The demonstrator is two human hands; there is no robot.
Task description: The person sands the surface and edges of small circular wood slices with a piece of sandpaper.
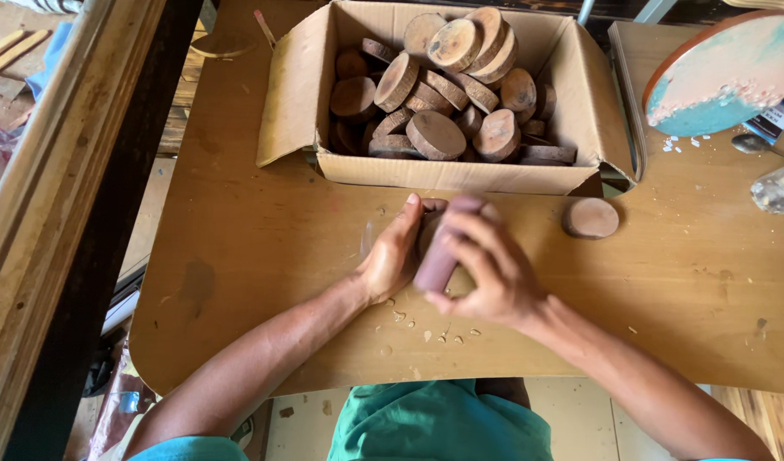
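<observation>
The wooden disc [457, 279] lies at the centre of the frame on the bench [264, 248], mostly hidden between the two hands. The left hand [390, 253] presses flat against its left edge, fingers straight and pointing toward the top of the frame, its grip not curled around anything. The right hand [486, 269] has its grip clenched around a reddish-brown sanding block [443, 248], which rests on top of the disc, slanting from lower left to upper right. Small pale wood chips [426, 329] are scattered on the bench just below the hands.

To the right of the hands, apart from them, a single wood slice [591, 218] lies flat on the bench. Above the hands, in the upper centre of the frame, an open cardboard box [460, 173] holds a heap of round wood slices [435, 134] with bark edges, some flat and some on edge. In the upper right corner a round board [725, 72] painted pink and teal leans over the bench, with a spoon [755, 143] and a clear container [778, 189] below it at the right edge.
</observation>
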